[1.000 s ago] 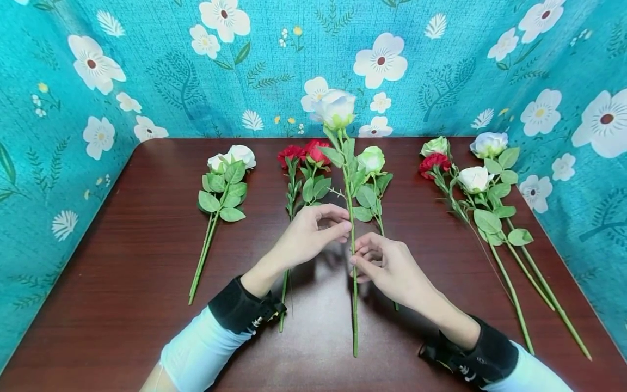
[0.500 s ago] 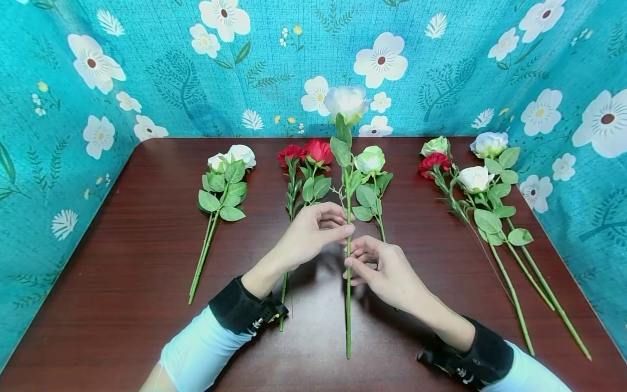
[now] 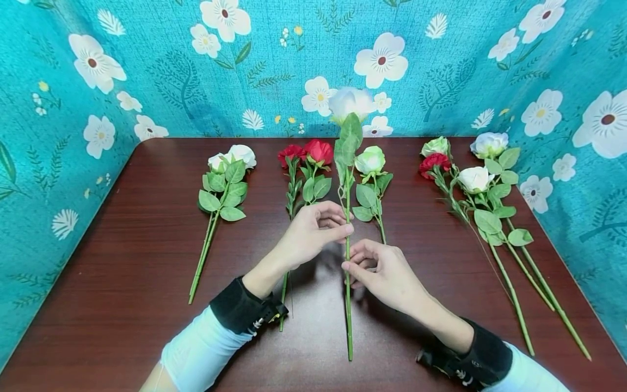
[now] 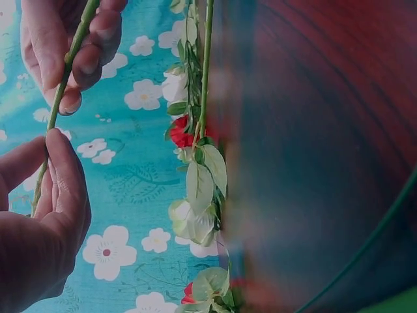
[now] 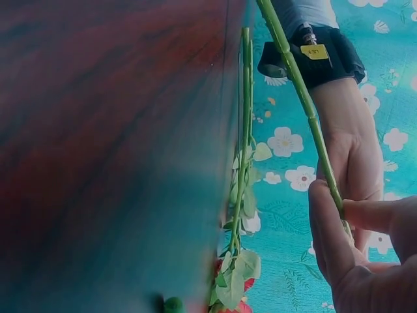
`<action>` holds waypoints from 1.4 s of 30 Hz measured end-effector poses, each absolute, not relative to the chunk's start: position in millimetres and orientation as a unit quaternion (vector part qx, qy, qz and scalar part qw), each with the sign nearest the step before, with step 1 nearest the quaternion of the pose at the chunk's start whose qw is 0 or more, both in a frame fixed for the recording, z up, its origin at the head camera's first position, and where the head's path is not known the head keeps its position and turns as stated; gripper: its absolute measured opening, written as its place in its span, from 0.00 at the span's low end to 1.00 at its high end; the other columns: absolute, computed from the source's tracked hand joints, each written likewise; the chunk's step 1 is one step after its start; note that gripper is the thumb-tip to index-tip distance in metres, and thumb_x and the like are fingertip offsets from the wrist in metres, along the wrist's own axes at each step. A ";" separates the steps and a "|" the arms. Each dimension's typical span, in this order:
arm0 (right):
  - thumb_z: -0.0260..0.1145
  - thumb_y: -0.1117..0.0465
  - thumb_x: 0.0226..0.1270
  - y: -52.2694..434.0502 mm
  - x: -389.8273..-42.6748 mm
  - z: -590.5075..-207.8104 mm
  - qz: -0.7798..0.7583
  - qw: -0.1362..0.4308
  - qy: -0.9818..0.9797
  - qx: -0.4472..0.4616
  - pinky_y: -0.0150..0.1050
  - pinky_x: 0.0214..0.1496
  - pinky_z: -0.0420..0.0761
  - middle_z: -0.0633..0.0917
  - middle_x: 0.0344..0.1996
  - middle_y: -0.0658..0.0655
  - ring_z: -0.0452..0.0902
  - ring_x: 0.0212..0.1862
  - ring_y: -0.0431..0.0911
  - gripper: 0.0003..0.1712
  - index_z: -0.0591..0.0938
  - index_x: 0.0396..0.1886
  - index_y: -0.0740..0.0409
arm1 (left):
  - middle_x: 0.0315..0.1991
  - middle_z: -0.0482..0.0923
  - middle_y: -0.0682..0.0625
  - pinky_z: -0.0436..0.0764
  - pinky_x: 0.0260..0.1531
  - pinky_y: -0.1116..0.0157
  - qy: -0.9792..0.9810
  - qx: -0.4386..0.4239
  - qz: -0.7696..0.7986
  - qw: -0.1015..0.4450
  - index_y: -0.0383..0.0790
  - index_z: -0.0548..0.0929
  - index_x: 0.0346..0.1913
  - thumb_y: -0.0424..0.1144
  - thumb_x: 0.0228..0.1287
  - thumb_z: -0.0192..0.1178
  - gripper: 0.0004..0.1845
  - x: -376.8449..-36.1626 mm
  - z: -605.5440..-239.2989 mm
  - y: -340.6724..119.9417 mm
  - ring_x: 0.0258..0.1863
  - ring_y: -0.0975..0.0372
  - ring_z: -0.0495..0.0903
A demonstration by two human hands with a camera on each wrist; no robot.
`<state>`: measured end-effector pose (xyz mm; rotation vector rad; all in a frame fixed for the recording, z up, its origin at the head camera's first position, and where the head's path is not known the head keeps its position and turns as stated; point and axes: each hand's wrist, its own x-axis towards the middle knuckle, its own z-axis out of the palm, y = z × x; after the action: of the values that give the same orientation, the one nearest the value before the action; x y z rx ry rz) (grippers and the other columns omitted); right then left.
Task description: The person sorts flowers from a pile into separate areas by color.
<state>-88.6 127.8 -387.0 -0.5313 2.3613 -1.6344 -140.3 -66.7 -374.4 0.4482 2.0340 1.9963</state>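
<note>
The white rose stood upright above the middle of the table, its stem running down between both hands. The left hand pinched the stem between thumb and fingertips just under the lowest leaves; the right hand pinched it a little lower, the other fingers curled loosely. The stem's foot seemed to reach the wood near the front edge, though contact could not be confirmed.

As for progress, I judged the work to be mid-way: this one flower was lifted and held, while the rest lay flat in groups, a white pair at left, red blooms and a green bud behind the hands, and a mixed bunch at right.

Bare wood lay open near the front and between the groups. The floral cloth closed in the back and both sides, so room to move was mostly upward and toward the person.
</note>
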 end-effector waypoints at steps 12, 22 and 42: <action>0.65 0.72 0.72 127.8 -87.7 -385.3 -0.588 0.141 0.776 -0.179 0.46 0.33 0.88 0.86 0.36 0.67 0.88 0.33 0.50 0.05 0.81 0.45 0.68 | 0.39 0.84 0.43 0.83 0.44 0.40 0.688 0.147 0.698 0.135 0.28 0.81 0.48 0.27 0.66 0.67 0.10 -139.7 -373.4 -66.1 0.34 0.57 0.86; 0.65 0.71 0.72 128.9 -87.4 -386.4 -0.573 0.127 0.785 -0.196 0.47 0.33 0.87 0.87 0.34 0.62 0.88 0.33 0.48 0.06 0.82 0.46 0.65 | 0.40 0.84 0.41 0.83 0.45 0.41 0.682 0.152 0.703 0.132 0.26 0.81 0.49 0.26 0.68 0.65 0.10 -140.1 -374.4 -64.9 0.33 0.59 0.86; 0.68 0.72 0.70 131.6 -92.6 -387.3 -0.605 0.106 0.768 -0.181 0.42 0.33 0.88 0.88 0.34 0.67 0.89 0.30 0.48 0.08 0.82 0.47 0.68 | 0.39 0.85 0.34 0.81 0.46 0.38 0.697 0.165 0.686 0.130 0.27 0.81 0.48 0.26 0.69 0.65 0.09 -139.3 -378.2 -64.4 0.33 0.55 0.86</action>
<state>-92.6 131.6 -387.3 -0.5323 2.2628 -1.7807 -139.3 -64.4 -378.2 0.4800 2.0244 1.9925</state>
